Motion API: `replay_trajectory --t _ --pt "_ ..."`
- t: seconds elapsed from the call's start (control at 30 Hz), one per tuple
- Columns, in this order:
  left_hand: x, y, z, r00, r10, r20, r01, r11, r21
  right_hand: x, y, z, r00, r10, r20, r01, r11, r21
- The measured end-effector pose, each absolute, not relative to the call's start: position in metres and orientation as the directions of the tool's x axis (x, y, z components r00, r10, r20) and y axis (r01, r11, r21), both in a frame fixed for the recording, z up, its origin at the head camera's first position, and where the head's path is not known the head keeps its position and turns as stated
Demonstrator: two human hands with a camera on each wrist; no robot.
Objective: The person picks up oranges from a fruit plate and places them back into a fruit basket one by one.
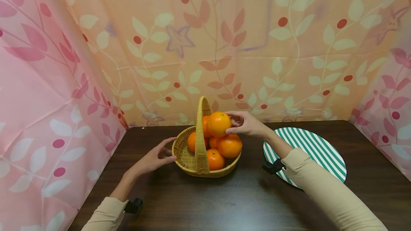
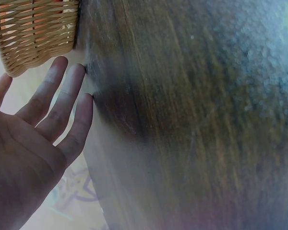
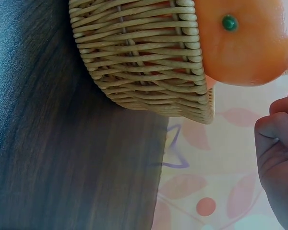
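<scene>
A yellow wicker basket (image 1: 187, 164) with a tall arched handle holds several oranges, such as a large one (image 1: 229, 146) on its right side and a smaller one (image 1: 216, 159) at the front. My right hand (image 1: 245, 124) pinches the topmost orange (image 1: 219, 124) between thumb and fingers, above the others and close to the handle. In the right wrist view, the other fingers of that hand are curled in. Beside the basket's left rim is my left hand (image 1: 157, 158), thumb and index fingertips right at the wicker. Its remaining fingers (image 2: 53, 105) stretch out loosely below the basket wall in the left wrist view.
A round green-and-white striped placemat (image 1: 321, 152) lies on the dark wooden table (image 1: 208, 202) at the right, partly under my right forearm. Floral cloth (image 1: 205, 45) hangs behind the table and along both sides.
</scene>
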State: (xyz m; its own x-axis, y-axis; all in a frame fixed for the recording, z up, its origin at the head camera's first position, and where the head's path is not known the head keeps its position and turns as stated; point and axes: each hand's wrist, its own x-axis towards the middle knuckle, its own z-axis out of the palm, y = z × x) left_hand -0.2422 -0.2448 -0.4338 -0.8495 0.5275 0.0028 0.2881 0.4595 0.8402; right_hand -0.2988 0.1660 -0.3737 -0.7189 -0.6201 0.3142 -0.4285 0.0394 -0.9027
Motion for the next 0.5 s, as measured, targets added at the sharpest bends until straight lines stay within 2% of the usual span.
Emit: replay_trajectory --t 0.5 --pt "-0.244 -0.245 -0.438 -0.845 0.535 0.009 0.296 0.454 0.841 -0.302 0.178 -0.369 -0.688 -0.637 0.347 -0.460 0.013 -0.888"
